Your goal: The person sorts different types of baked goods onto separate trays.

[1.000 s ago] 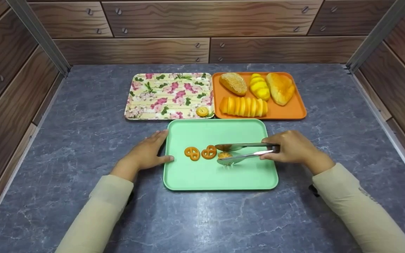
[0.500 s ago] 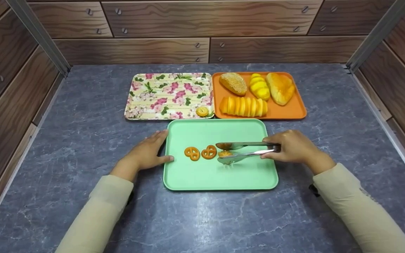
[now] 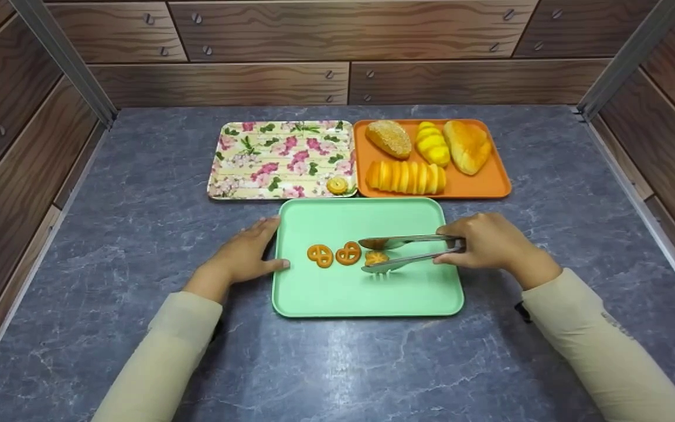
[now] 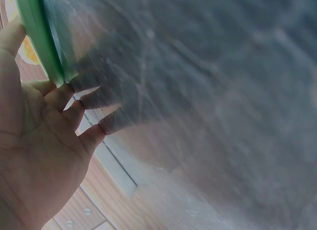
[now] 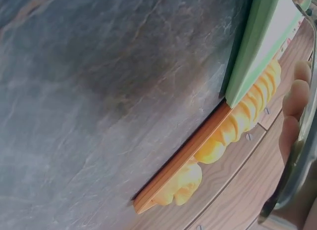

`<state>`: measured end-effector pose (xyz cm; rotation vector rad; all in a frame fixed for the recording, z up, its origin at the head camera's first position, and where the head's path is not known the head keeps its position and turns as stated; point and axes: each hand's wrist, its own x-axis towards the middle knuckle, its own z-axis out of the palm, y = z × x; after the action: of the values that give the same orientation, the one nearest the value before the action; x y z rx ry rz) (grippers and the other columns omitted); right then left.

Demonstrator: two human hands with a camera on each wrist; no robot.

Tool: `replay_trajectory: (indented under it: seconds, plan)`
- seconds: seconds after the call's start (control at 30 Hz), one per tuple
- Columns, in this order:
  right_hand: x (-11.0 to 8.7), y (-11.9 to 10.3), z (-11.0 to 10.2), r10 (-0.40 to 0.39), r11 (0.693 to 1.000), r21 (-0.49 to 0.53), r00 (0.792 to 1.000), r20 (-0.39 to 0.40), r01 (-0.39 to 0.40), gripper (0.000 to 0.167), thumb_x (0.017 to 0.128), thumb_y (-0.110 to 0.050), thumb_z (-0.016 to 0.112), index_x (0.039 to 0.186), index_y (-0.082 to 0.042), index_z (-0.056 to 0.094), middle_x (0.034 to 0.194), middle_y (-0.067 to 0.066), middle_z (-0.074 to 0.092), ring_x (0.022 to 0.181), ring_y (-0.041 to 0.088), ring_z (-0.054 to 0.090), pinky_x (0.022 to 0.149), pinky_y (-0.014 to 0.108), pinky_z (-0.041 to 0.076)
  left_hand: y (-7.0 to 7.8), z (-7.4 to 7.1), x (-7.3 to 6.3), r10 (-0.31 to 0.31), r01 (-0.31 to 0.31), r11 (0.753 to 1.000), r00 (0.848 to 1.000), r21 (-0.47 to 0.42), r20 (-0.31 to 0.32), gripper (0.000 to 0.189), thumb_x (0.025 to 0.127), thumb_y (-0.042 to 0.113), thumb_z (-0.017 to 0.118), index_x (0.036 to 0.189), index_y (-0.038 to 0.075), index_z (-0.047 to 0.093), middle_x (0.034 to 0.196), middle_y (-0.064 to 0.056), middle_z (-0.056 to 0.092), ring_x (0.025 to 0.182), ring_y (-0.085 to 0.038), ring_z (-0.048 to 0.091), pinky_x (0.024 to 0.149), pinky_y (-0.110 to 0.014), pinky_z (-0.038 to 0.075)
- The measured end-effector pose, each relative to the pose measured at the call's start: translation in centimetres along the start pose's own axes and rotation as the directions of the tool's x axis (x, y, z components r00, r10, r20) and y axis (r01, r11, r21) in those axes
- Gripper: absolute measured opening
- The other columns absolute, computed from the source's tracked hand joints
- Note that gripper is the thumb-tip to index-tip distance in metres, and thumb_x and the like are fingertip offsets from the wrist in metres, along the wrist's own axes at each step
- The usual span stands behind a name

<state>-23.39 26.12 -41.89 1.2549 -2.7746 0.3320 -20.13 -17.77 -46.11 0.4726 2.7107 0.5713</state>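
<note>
My right hand [image 3: 481,241] grips metal tongs [image 3: 413,239] near their handle end, reaching in over the right rim of the mint-green tray [image 3: 372,299]. The tongs' arms stand apart, one on either side of a small flower-shaped cookie [image 3: 377,256]; the near arm overlaps its lower edge. Just left of the tips lie two brown pretzels, one pretzel [image 3: 348,254] close by and another pretzel [image 3: 320,256] farther left. My left hand [image 3: 242,253] rests at the tray's left edge, thumb over the rim, and in the left wrist view its fingers [image 4: 74,114] extend along the green side.
Behind the green tray stands a floral tray [image 3: 279,158] with a round yellow cookie [image 3: 337,186] in its near right corner. Beside it an orange tray [image 3: 478,190] bears a sesame roll [image 3: 389,139], a sliced loaf [image 3: 406,178] and other breads. Wood-patterned walls [image 3: 337,29] enclose the table.
My right hand has shifted very slightly toward the back. The tongs' near arm has tilted a little, so more of the flower-shaped cookie shows between the arms. The left hand has not moved.
</note>
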Motion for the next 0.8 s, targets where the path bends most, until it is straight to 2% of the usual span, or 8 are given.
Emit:
replay_trajectory:
  seconds: [0.17, 0.5, 0.8]
  plan:
    - [0.15, -0.09, 0.09, -0.015, 1.000, 0.002, 1.000, -0.004, 0.015, 0.045, 0.077, -0.051, 0.074, 0.096, -0.010, 0.075, 0.066, -0.009, 0.058, 0.052, 0.002, 0.045, 0.050, 0.030, 0.045, -0.03, 0.10, 0.07, 0.002, -0.002, 1.000, 1.000, -0.002, -0.003, 0.092, 0.089, 0.054, 0.059, 0.154, 0.010, 0.011, 0.157, -0.010, 0.015, 0.143, -0.029, 0.009, 0.114, -0.051, 0.013]
    - [0.09, -0.09, 0.32, -0.028, 1.000, -0.011, 0.999, -0.028, 0.028, 0.045, 0.076, -0.050, 0.076, 0.097, -0.010, 0.076, 0.071, -0.005, 0.065, 0.053, 0.004, 0.048, 0.050, 0.030, 0.046, -0.02, 0.06, 0.04, -0.001, 0.001, 1.000, 1.000, -0.003, -0.007, 0.093, 0.089, 0.054, 0.060, 0.154, 0.010, 0.011, 0.157, -0.011, 0.015, 0.143, -0.029, 0.009, 0.114, -0.049, 0.013]
    - [0.36, -0.19, 0.19, 0.002, 1.000, 0.012, 0.998, -0.057, -0.001, 0.044, 0.074, -0.046, 0.079, 0.100, -0.009, 0.076, 0.073, -0.003, 0.067, 0.054, 0.005, 0.049, 0.050, 0.032, 0.047, -0.09, 0.08, 0.13, 0.000, 0.000, 1.000, 1.000, 0.001, -0.007, 0.093, 0.088, 0.054, 0.060, 0.154, 0.009, 0.011, 0.157, -0.011, 0.014, 0.143, -0.029, 0.009, 0.114, -0.050, 0.013]
